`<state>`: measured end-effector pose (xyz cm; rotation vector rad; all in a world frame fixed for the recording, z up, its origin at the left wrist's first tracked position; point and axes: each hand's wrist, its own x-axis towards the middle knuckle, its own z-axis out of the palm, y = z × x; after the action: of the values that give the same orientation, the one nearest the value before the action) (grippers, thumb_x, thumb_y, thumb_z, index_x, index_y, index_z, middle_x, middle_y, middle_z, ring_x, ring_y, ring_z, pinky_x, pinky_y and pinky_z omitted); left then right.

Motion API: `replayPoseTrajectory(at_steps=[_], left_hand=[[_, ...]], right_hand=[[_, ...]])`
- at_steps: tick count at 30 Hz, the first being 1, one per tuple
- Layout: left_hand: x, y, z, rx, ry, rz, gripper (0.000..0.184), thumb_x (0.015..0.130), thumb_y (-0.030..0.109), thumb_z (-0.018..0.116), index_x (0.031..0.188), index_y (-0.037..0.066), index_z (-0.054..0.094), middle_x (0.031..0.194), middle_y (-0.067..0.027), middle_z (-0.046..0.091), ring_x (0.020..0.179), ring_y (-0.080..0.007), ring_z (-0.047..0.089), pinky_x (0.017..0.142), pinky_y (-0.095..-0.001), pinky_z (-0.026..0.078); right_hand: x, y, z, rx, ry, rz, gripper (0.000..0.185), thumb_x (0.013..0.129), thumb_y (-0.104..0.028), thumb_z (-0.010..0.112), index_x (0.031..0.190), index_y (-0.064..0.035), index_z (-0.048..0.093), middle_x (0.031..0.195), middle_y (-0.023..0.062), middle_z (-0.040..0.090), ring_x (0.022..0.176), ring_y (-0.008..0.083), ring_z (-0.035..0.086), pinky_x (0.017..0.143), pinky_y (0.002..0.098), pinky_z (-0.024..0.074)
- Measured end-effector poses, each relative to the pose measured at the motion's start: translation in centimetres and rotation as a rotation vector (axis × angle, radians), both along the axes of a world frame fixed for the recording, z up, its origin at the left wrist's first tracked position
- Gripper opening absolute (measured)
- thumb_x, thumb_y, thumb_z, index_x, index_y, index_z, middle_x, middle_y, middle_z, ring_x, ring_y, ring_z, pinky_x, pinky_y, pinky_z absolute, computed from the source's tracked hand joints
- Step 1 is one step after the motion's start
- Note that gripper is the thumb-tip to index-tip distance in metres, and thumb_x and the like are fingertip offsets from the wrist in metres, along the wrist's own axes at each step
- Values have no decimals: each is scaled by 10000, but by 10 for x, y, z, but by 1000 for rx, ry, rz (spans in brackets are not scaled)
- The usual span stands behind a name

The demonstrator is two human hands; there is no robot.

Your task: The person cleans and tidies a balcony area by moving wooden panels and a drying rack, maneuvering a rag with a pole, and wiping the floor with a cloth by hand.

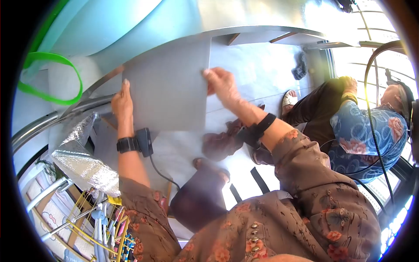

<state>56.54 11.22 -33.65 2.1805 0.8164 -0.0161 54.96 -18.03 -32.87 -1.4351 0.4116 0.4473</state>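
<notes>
A flat, pale grey rectangular sheet [168, 89] hangs in front of me, its far edge close to the rim of the shiny metal surface [248, 17]. My left hand [122, 104] grips its left edge, thumb pointing up along the near side and fingers mostly hidden behind. On the right edge, near the upper corner, my right hand [221, 85] pinches the sheet between thumb and fingers. Whether the sheet is paper, plastic or metal I cannot tell. Both wrists wear black straps with small devices.
At the right sits another person [364, 139] in a blue floral top. A curved metal rail [56, 120] runs along the left, near a green loop [51, 101]. Crumpled silver foil [85, 163] lies below it, above a wire rack [94, 222]. Dark cables hang at the right.
</notes>
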Motion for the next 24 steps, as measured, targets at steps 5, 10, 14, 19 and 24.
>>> replayPoseTrajectory(at_steps=[5,10,14,19,24], left_hand=[[5,-33,29,-254,-44,-136,472,820,439,563,756,-29,578,606,-10,445,580,-95,406,497,-273,344],[-55,-35,30,-530,36,30,318,852,326,559,953,26,597,685,8,533,551,-83,501,467,-222,402],[-49,-57,29,-460,41,-46,299,859,286,561,976,13,590,680,2,529,525,-92,515,449,-224,419],[-18,-92,22,-678,-55,46,265,859,194,568,1000,-30,560,702,-45,549,574,-143,573,498,-263,477],[27,-112,-4,-1016,-203,33,222,865,181,563,965,-13,522,823,-124,590,722,-206,598,662,-339,512]], right_hand=[[-28,-42,4,-219,14,61,531,824,-422,553,1074,46,545,900,136,592,804,177,565,676,309,471],[-58,-35,38,40,315,146,592,826,-371,559,1191,64,389,970,161,558,788,246,613,630,337,520],[-51,-30,26,188,208,-63,455,836,-277,566,1082,89,453,909,171,569,735,247,627,573,332,537],[-11,-59,9,196,18,-280,296,815,-169,606,952,74,507,799,146,577,682,239,633,545,329,550],[33,-69,-4,236,-116,-444,241,799,-93,600,882,108,496,811,167,580,710,257,635,577,348,557]])
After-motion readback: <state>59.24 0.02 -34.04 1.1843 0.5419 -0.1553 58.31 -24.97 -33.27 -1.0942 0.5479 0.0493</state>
